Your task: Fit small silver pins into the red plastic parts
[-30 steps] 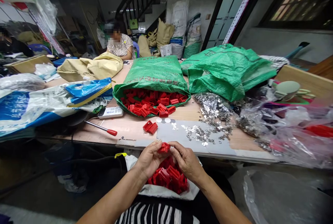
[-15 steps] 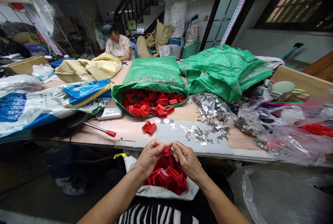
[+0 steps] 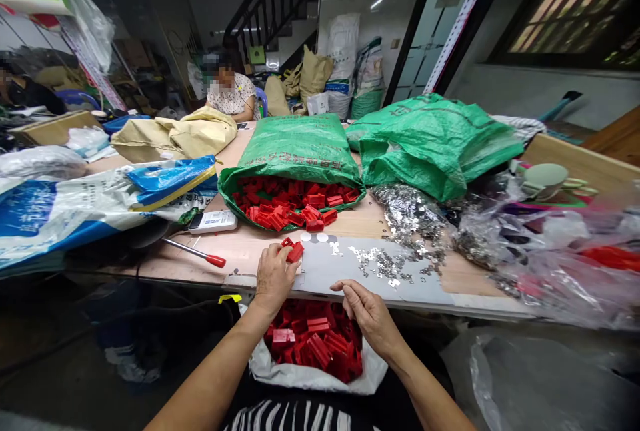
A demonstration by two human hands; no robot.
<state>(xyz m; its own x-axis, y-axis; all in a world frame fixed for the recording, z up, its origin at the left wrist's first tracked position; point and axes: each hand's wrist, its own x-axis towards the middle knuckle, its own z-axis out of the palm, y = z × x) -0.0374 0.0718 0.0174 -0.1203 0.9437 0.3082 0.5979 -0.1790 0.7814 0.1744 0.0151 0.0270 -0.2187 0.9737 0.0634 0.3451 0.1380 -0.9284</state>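
My left hand (image 3: pixel 274 275) is at the table's front edge, its fingers closed around a small red plastic part (image 3: pixel 295 252). Lower and to the right, my right hand (image 3: pixel 366 314) hovers with thumb and forefinger pinched; whatever is between them is too small to make out. Below both hands, a white sack (image 3: pixel 370 377) in my lap is filled with similar red plastic parts (image 3: pixel 320 344). Small flat metal pieces (image 3: pixel 385 263) lie scattered on a grey sheet (image 3: pixel 320 271), to the right of my left hand.
A green woven sack (image 3: pixel 300 141) spills red parts across the table. Another green sack (image 3: pixel 430 137) lies beside a clear bag of metal pieces (image 3: pixel 407 207). To the left are a red-handled lever (image 3: pixel 215 261) and a white device (image 3: pixel 214 221). A person (image 3: pixel 233 94) sits across the table.
The red part held between both hands is gone from them. My left hand has moved up to the loose red parts on the table; my right hand has drawn slightly right and down.
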